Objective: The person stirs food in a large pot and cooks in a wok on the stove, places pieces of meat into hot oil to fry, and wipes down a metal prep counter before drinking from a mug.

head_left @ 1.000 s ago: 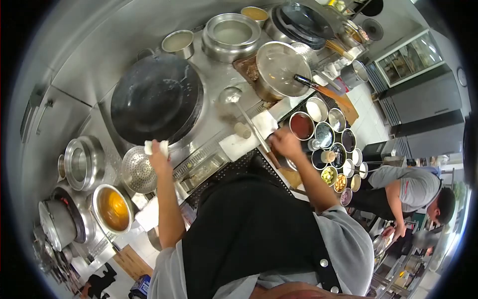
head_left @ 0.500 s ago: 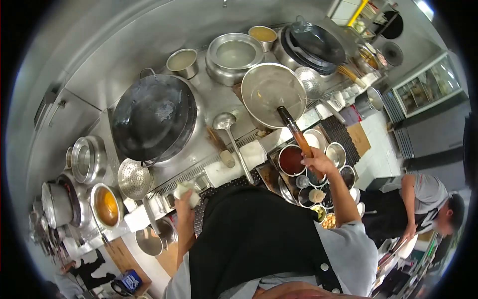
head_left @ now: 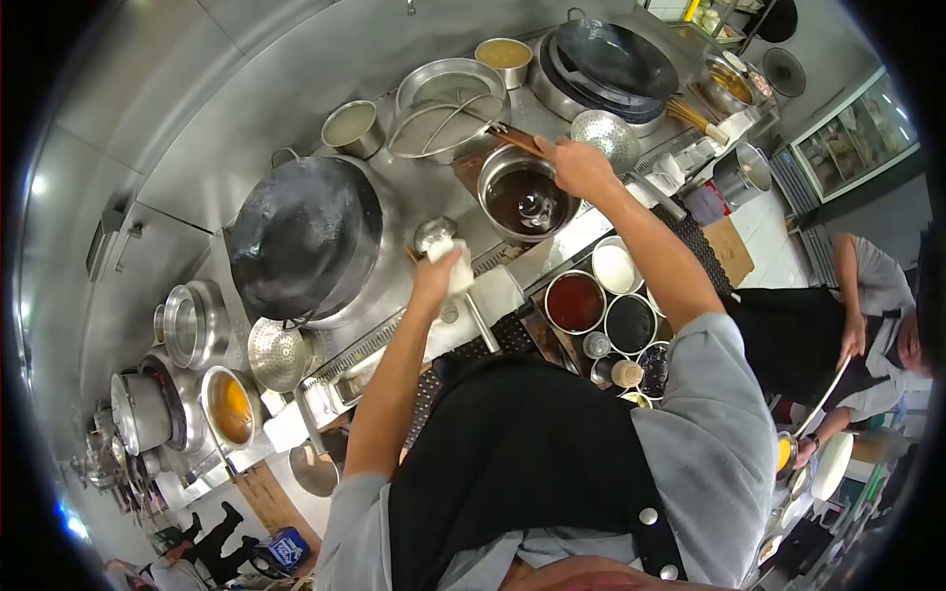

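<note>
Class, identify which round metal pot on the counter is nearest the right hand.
The round silver metal pot holding dark brown liquid: the right hand appears right beside its rim, while the others stand farther off.

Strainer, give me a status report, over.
Right hand gripping strainer by wooden handle. Left hand holding white cloth near ladle. Strainer off pot of dark liquid. Silver pot directly behind it in view.

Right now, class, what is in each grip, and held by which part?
The right grip holds a strainer by its wooden handle. The left grip holds a white cloth; by which part of it cannot be told.
</note>
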`<state>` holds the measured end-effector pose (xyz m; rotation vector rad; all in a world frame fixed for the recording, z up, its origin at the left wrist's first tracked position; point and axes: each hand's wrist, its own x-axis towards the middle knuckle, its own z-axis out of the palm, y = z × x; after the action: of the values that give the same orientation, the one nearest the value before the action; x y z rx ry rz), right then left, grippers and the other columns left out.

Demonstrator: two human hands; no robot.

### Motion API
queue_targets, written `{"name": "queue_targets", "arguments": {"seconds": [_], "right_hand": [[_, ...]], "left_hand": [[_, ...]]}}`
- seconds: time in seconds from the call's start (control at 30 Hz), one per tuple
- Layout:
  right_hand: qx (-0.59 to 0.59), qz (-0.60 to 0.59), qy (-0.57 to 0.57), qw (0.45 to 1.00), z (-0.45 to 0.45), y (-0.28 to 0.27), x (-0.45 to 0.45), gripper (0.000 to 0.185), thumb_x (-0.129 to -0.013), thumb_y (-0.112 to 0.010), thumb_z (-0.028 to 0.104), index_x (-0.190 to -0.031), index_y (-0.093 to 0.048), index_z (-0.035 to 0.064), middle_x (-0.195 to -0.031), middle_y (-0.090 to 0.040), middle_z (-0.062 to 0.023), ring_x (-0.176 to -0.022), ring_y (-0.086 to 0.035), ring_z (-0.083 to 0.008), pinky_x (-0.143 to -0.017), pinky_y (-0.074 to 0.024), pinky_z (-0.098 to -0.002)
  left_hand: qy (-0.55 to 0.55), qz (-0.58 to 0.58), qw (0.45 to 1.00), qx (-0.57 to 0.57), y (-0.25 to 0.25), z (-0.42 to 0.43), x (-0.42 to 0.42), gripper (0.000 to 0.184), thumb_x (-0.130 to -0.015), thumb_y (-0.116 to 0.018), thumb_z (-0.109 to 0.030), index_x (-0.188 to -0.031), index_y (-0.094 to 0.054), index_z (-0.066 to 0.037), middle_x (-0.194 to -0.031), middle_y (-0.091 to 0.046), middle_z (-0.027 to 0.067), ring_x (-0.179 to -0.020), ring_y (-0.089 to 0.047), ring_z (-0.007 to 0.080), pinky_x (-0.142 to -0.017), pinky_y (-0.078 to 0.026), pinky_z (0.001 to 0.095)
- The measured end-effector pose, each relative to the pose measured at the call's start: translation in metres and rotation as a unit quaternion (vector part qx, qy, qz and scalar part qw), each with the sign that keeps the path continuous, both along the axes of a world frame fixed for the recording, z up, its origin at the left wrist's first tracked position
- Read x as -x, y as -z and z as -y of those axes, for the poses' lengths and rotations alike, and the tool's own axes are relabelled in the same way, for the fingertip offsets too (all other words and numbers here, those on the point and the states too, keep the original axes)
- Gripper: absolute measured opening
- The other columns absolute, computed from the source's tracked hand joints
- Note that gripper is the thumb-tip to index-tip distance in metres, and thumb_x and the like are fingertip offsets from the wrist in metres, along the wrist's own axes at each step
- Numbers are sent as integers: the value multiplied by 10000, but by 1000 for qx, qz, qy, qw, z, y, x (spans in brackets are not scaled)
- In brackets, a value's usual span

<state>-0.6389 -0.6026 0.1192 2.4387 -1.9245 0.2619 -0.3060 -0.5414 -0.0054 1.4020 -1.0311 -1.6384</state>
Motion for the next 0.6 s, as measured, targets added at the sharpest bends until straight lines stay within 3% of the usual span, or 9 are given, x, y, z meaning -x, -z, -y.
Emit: {"name": "queue_targets", "arguments": {"seconds": [0.1,0.17,0.27,0.33,0.37,0.43,0.47,0.57,0.6], "right_hand": [[59,122,26,990,-41,10,12,629,-849,-696,93,-1457,-534,113,-1022,-684,-206,-920,-684,-424,-796,-558,-503],[95,212,32,972,-78,21,18,603,-860,-695,64,-1446,-558,91,-999,-695,-211,-912,-679,-437,-791,-554,-501],[59,313,95,943,-139,24,21,567,-868,-687,14,-1424,-588,59,-989,-701,-233,-885,-674,-446,-781,-538,-480],[59,367,117,921,-177,22,20,564,-871,-704,15,-1422,-587,37,-968,-697,-224,-835,-681,-402,-766,-529,-456],[59,367,119,921,-194,22,22,564,-871,-704,15,-1422,-587,37,-968,-697,-224,-835,-681,-402,-766,-529,-456],[44,406,169,897,-228,24,24,513,-904,-670,-2,-1410,-591,12,-818,-586,-91,-712,-555,-185,-690,-485,-335],[41,409,175,895,-242,25,24,513,-904,-670,-2,-1410,-591,12,-818,-586,-91,-712,-555,-185,-690,-485,-335],[29,419,217,881,-266,29,27,497,-920,-666,5,-1412,-591,8,-821,-576,-49,-728,-539,-140,-682,-475,-316],[24,420,229,878,-272,30,29,509,-910,-680,20,-1412,-593,13,-852,-619,-101,-732,-579,-184,-698,-496,-339]], "left_hand": [[91,76,991,-64,4,46,30,748,-952,-478,-761,-1229,-651,-87,-1076,-697,90,-915,-699,214,-684,-599,443],[121,131,980,-91,34,89,50,874,-938,-427,-805,-1405,-576,-82,-1264,-673,132,-1061,-679,298,-724,-595,485],[142,232,959,-84,8,116,86,862,-922,-511,-770,-1412,-588,-65,-1300,-667,154,-1081,-681,304,-726,-598,468],[223,391,892,-44,23,129,105,599,-918,-652,-602,-1186,-712,-71,-1069,-736,147,-888,-722,260,-653,-580,413],[225,392,891,-44,29,137,109,599,-918,-652,-602,-1186,-712,-71,-1069,-736,147,-888,-722,260,-653,-580,413],[241,377,893,-46,40,145,109,405,-892,-716,-414,-1100,-749,-68,-968,-747,135,-787,-721,251,-601,-567,380],[163,320,932,-43,42,139,111,308,-828,-690,-237,-1053,-769,-42,-926,-769,130,-703,-738,265,-544,-572,398],[149,322,933,-53,42,142,112,302,-830,-701,-230,-1059,-769,-46,-958,-769,120,-754,-743,262,-562,-579,397],[149,324,933,-52,42,142,111,302,-830,-701,-230,-1059,-769,-46,-958,-769,120,-754,-743,262,-562,-579,397]]}}
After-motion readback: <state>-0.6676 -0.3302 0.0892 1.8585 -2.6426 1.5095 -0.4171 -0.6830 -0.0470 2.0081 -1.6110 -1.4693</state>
